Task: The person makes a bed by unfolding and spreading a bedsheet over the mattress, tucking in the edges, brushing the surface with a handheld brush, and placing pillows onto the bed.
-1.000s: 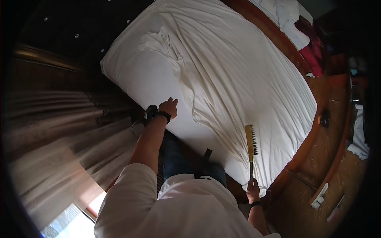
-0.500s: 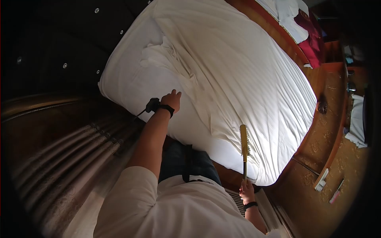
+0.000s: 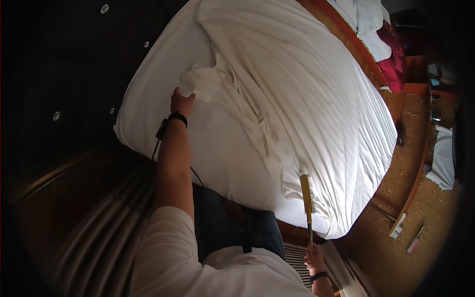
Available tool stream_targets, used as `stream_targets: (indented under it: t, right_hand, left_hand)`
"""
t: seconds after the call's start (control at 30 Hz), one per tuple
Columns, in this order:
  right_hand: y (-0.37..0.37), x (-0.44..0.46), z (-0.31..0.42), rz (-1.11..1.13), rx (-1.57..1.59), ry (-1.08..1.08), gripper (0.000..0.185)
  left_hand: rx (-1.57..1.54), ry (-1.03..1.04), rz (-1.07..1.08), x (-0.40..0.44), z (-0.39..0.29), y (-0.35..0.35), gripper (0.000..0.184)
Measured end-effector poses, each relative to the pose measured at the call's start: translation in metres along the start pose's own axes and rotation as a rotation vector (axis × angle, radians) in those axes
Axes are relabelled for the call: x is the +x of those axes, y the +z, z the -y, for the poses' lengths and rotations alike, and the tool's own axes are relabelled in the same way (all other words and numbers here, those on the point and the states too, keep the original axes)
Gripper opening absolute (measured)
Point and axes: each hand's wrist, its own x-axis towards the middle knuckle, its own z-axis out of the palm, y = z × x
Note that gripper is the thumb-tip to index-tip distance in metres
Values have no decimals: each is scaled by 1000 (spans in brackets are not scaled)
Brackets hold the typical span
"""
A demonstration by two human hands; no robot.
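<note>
My left hand (image 3: 183, 102) is at the edge of the bunched part of a wrinkled white sheet (image 3: 297, 74), above the smooth white bed surface (image 3: 217, 148). A finger and the thumb point away from me, apart, with no cloth visibly gripped. A black band and a small black device (image 3: 162, 129) with a cord are at that wrist. My right hand (image 3: 313, 260) is closed round the handle of a long yellowish brush (image 3: 306, 195). The brush head lies over the sheet's folds near the bed's near right corner, its bristles facing right.
A dark studded headboard (image 3: 74, 64) stands at the left, with a pleated curtain (image 3: 94, 247) below it. Beyond the bed's wooden edge (image 3: 363, 47) are white and red cloths (image 3: 393, 67). White cloth (image 3: 442, 158) and small items lie at the right, by patterned carpet.
My left hand has moved forward and left over the bed to the bunched sheet edge. My right hand still holds the brush, now slightly lower in view. The camera view has shifted.
</note>
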Motion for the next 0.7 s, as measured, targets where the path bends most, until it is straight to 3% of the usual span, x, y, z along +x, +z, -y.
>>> stream_targets:
  t: [0.07, 0.13, 0.17, 0.2, 0.23, 0.3, 0.33, 0.4, 0.43, 0.47, 0.53, 0.57, 0.7]
  right_hand:
    - [15, -11, 0, -47, 27, 99, 20]
    - [29, -15, 5, -34, 33, 115, 21]
    - [38, -19, 18, -56, 21, 145, 22]
    - [47, -17, 33, -64, 20, 134, 22]
    - [54, -17, 54, -30, -53, 119, 21]
    - [64, -23, 82, 9, -77, 56, 24]
    - [73, -25, 99, 8, -72, 43, 24]
    - [90, -35, 128, 14, -98, -54, 26]
    - [97, -35, 139, 34, -113, -72, 30]
    - [103, -33, 143, 37, -115, -72, 30]
    - [115, -23, 151, 83, -163, -165, 34]
    - [124, -25, 161, 113, -183, -195, 38]
    - [151, -18, 181, 127, -263, -218, 33]
  left_hand:
    - [-160, -83, 7, 46, 26, 18, 73]
    - [-50, 4, 186, 79, 46, 35, 59]
    - [-200, -19, 257, 73, 46, 40, 44]
    - [-6, 88, 268, 59, 34, 25, 39]
    - [-42, 107, 211, 44, 27, 6, 37]
    - [-150, 169, -62, 49, 92, -28, 40]
    - [-64, 153, -208, 37, 120, -70, 41]
    - [64, 92, -302, 20, 222, -147, 44]
    - [130, 19, -414, 8, 278, -171, 35]
    - [970, 208, -205, 4, 352, -206, 27]
    - [1046, 89, -294, -40, 415, -252, 25]
    - [712, -157, -355, -58, 415, -272, 29]
    - [427, -439, -530, -87, 411, -312, 34]
